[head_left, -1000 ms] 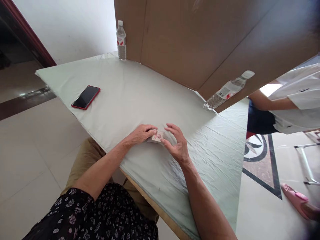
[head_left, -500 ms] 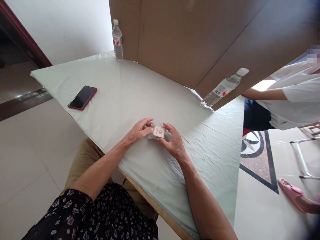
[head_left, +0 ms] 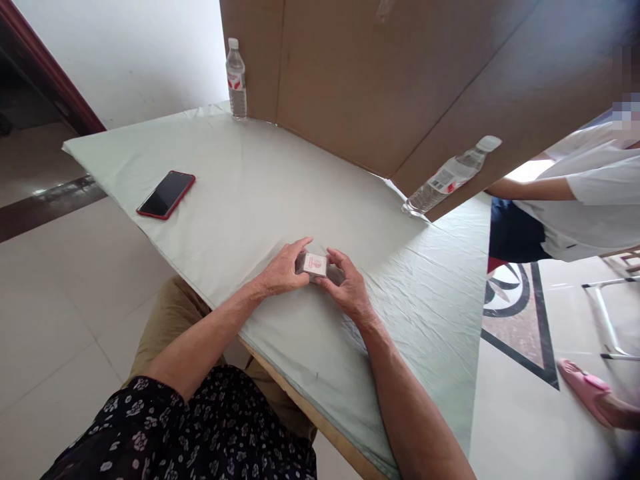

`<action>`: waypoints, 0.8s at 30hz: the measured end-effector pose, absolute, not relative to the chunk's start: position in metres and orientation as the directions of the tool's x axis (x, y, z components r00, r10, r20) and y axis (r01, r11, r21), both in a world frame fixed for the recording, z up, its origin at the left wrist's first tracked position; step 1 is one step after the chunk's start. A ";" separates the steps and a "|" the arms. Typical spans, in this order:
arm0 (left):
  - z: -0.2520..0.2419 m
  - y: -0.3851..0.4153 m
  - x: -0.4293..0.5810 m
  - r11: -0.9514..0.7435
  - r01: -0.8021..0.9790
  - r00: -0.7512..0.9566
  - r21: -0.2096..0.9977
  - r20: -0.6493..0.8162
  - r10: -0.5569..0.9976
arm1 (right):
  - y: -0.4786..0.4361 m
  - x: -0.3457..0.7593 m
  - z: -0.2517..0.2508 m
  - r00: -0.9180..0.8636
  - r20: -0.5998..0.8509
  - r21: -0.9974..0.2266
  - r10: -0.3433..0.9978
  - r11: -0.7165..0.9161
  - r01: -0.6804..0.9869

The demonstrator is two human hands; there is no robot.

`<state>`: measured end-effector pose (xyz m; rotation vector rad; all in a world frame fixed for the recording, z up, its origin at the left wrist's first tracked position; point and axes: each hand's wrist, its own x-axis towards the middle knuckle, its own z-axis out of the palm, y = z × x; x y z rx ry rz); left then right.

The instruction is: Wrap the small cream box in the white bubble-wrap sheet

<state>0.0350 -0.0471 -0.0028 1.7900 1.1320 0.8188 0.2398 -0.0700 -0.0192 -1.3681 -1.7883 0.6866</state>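
- We see bright, even daylight; the tablecloth (head_left: 240, 193) is evenly lit and free of glare.
- We find only a faint, soft shadow under the left hand (head_left: 283, 270) and right hand (head_left: 350, 290), which clasp the small pack (head_left: 315, 265), sharp at centre.
- We note a blown-out white patch near the right-hand bottle (head_left: 450, 179), and a sheen on the floor tiles (head_left: 55, 190).
- We see the edges stretched and leaning, with the right border smeared dark.

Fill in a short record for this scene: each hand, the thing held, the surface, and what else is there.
left hand: grips the small pack from its left
right hand: grips the same pack from its right
surface: table under pale green cloth
other things: red phone, far bottle, near bottle, cardboard screen
nearby: person in white, at the right
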 end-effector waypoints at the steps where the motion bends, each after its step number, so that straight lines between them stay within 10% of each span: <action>1: -0.003 -0.047 0.035 -0.238 0.377 0.375 0.895 0.088 0.923 | -0.070 0.238 -0.020 -0.123 0.252 -0.788 0.960 0.278 0.549; 15: -0.009 -0.045 0.035 -0.330 0.412 0.408 0.850 0.151 0.900 | -0.076 0.237 -0.008 -0.107 0.437 -0.693 0.893 0.410 0.593; 24: -0.009 -0.044 0.036 -0.358 0.452 0.409 0.817 0.167 0.897 | -0.060 0.229 0.009 -0.339 0.540 -0.268 0.770 0.539 0.798</action>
